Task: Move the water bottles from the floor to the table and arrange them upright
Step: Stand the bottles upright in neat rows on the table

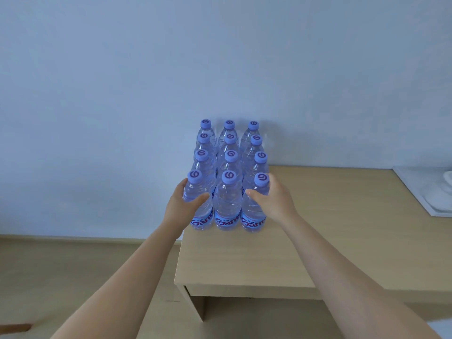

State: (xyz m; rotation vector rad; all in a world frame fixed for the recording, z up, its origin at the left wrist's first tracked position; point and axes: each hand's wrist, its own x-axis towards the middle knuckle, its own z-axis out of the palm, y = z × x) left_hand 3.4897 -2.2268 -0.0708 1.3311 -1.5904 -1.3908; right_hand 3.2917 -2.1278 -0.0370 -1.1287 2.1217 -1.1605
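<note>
Several clear water bottles (pixel 228 209) with blue caps and blue labels stand upright in three tight rows at the left end of the light wooden table (pixel 318 241), against the wall. My left hand (pixel 181 204) wraps around the front left bottle (pixel 199 211), thumb in front and fingers behind. My right hand (pixel 274 201) wraps around the front right bottle (pixel 254 214) the same way. Both bottles rest on the table top.
A white tray (pixel 425 192) with white objects sits at the table's far right. The table's left edge runs just beside the bottles. Wooden floor (pixel 73 277) lies to the left and below, and a pale wall stands behind.
</note>
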